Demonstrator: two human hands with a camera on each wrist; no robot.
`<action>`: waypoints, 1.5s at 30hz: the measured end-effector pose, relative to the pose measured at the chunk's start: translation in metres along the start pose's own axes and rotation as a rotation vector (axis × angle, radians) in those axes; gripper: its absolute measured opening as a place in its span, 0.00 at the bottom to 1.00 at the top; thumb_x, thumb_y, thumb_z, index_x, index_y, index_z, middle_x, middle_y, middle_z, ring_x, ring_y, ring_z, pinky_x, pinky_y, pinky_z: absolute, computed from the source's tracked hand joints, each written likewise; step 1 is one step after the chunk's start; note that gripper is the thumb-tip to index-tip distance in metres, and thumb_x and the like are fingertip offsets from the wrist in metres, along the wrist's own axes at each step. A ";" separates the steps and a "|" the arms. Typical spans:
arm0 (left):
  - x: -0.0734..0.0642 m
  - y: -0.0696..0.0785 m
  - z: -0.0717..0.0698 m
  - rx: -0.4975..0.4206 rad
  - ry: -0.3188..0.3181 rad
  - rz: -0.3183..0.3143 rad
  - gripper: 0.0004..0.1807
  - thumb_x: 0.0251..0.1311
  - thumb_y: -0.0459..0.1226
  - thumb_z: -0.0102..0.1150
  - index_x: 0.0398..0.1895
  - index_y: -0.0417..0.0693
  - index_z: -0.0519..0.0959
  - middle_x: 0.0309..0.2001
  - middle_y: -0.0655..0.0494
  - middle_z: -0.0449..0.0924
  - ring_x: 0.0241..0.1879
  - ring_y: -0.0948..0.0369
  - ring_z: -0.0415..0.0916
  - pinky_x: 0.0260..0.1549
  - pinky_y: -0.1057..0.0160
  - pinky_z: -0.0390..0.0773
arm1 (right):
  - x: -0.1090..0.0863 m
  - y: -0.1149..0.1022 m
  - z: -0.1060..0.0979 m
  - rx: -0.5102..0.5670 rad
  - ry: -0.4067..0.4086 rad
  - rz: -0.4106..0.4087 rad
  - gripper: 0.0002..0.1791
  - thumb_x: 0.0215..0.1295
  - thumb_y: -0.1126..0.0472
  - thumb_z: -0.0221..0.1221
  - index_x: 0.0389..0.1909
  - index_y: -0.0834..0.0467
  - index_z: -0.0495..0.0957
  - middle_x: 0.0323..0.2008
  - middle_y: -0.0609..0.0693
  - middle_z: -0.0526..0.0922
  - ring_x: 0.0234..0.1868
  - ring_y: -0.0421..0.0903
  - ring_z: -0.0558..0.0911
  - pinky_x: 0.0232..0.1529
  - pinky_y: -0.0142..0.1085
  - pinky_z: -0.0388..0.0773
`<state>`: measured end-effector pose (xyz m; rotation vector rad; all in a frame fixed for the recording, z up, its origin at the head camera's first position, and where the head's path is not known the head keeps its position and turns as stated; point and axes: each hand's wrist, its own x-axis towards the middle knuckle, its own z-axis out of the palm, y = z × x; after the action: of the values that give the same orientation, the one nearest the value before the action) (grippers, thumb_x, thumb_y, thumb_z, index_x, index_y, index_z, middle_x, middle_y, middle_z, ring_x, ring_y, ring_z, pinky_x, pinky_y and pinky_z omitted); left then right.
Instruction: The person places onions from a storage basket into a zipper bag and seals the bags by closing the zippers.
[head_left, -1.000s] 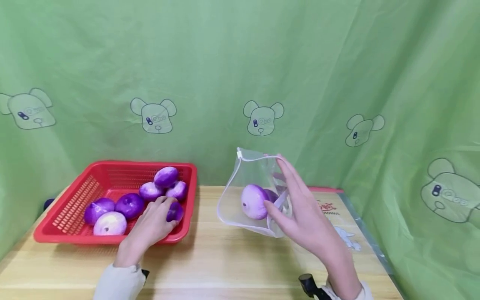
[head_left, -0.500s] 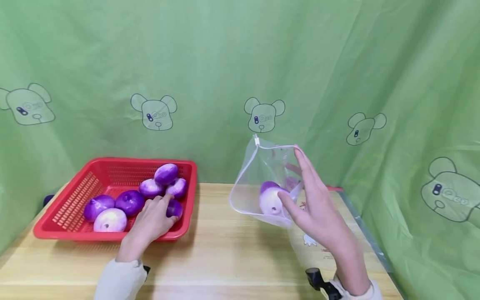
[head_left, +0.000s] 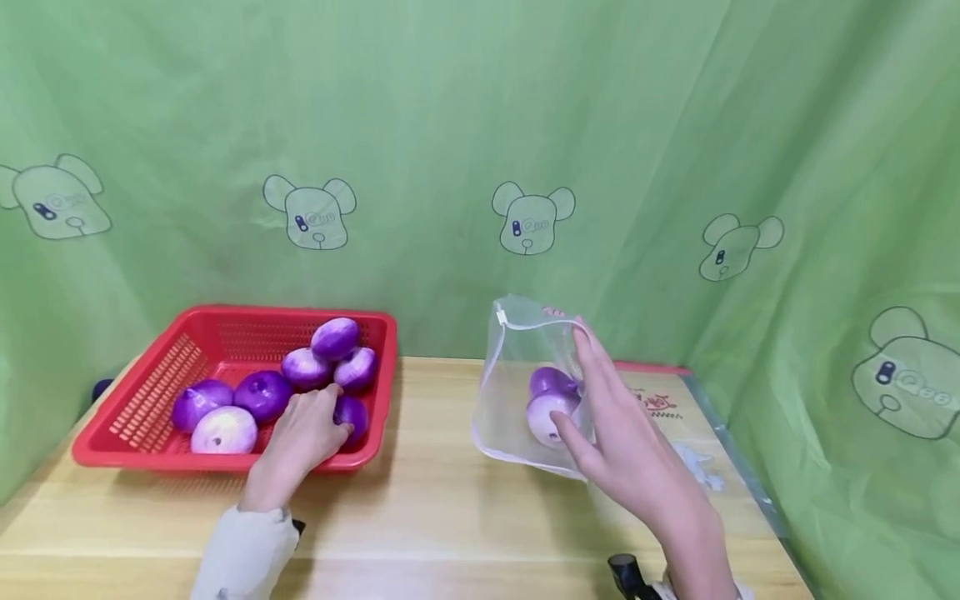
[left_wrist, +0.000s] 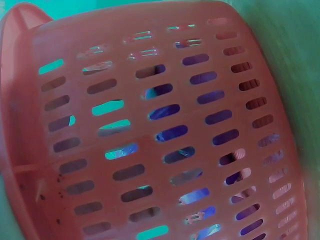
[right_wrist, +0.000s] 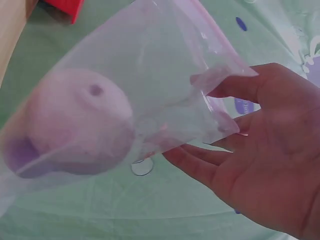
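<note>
From my feed, the right hand (head_left: 622, 442) has a pinching grip on the rim of the clear plastic zip bag (head_left: 525, 375), thumb on one side of the film, fingers (right_wrist: 210, 167) behind it. Compared with half a second back, the bag has dropped lower, closer to the wooden counter (head_left: 450, 517). The pale purple onion (head_left: 549, 415) inside now sits under a darker onion (head_left: 551, 381) at the bottom. The left hand (head_left: 303, 433) hasn't really shifted: it's over the near rim of the red slotted plastic basket (head_left: 202, 333), fingers curled onto a dark purple onion (head_left: 351, 414), with five more onions beside it.
</note>
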<state>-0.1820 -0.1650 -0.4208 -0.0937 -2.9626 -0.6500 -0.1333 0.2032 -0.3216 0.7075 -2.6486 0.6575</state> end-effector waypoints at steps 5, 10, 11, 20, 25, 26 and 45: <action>0.003 0.002 -0.007 0.020 0.045 0.018 0.17 0.51 0.35 0.71 0.41 0.36 0.77 0.32 0.42 0.79 0.36 0.41 0.78 0.36 0.43 0.78 | -0.006 -0.007 -0.005 -0.039 -0.005 0.012 0.54 0.67 0.61 0.62 0.80 0.48 0.33 0.80 0.45 0.36 0.78 0.53 0.50 0.71 0.55 0.57; 0.000 0.004 -0.012 0.035 0.083 0.037 0.22 0.51 0.35 0.71 0.47 0.34 0.76 0.35 0.37 0.79 0.37 0.39 0.79 0.34 0.41 0.77 | -0.005 -0.011 0.005 -0.078 -0.026 -0.011 0.53 0.67 0.60 0.62 0.80 0.50 0.33 0.80 0.47 0.35 0.77 0.55 0.51 0.71 0.55 0.57; -0.001 0.004 -0.013 0.035 0.092 0.039 0.24 0.52 0.35 0.71 0.49 0.34 0.75 0.36 0.36 0.78 0.38 0.39 0.78 0.35 0.40 0.77 | -0.005 -0.012 0.009 -0.081 -0.031 -0.015 0.53 0.68 0.59 0.62 0.80 0.50 0.33 0.80 0.48 0.36 0.77 0.55 0.52 0.71 0.55 0.58; -0.016 0.022 -0.026 -0.026 0.236 0.091 0.29 0.53 0.35 0.72 0.58 0.34 0.74 0.49 0.34 0.78 0.46 0.36 0.77 0.43 0.36 0.77 | 0.001 -0.008 0.048 0.051 -0.155 0.011 0.51 0.68 0.51 0.61 0.80 0.43 0.36 0.79 0.42 0.40 0.73 0.54 0.61 0.66 0.49 0.67; -0.026 0.045 -0.035 -0.059 0.347 0.193 0.30 0.50 0.35 0.74 0.57 0.37 0.76 0.55 0.38 0.77 0.53 0.39 0.75 0.52 0.38 0.75 | 0.003 -0.001 0.065 0.091 -0.147 -0.031 0.50 0.67 0.52 0.63 0.80 0.47 0.40 0.79 0.45 0.41 0.75 0.52 0.57 0.69 0.48 0.61; -0.029 0.049 -0.037 -0.060 0.368 0.217 0.30 0.49 0.35 0.75 0.57 0.38 0.77 0.55 0.38 0.77 0.53 0.40 0.75 0.52 0.39 0.75 | 0.004 -0.001 0.067 0.088 -0.139 -0.041 0.50 0.67 0.52 0.63 0.80 0.48 0.41 0.79 0.45 0.41 0.76 0.52 0.56 0.69 0.49 0.61; -0.065 0.112 -0.035 -0.189 0.440 0.573 0.31 0.52 0.42 0.75 0.60 0.46 0.77 0.62 0.51 0.74 0.60 0.55 0.70 0.57 0.51 0.76 | 0.008 0.001 0.076 0.121 0.000 -0.022 0.48 0.64 0.58 0.65 0.79 0.44 0.48 0.77 0.48 0.56 0.61 0.51 0.78 0.56 0.45 0.79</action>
<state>-0.1045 -0.0811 -0.3505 -0.6858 -2.2848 -0.7394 -0.1546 0.1618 -0.3827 0.7685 -2.6146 0.8177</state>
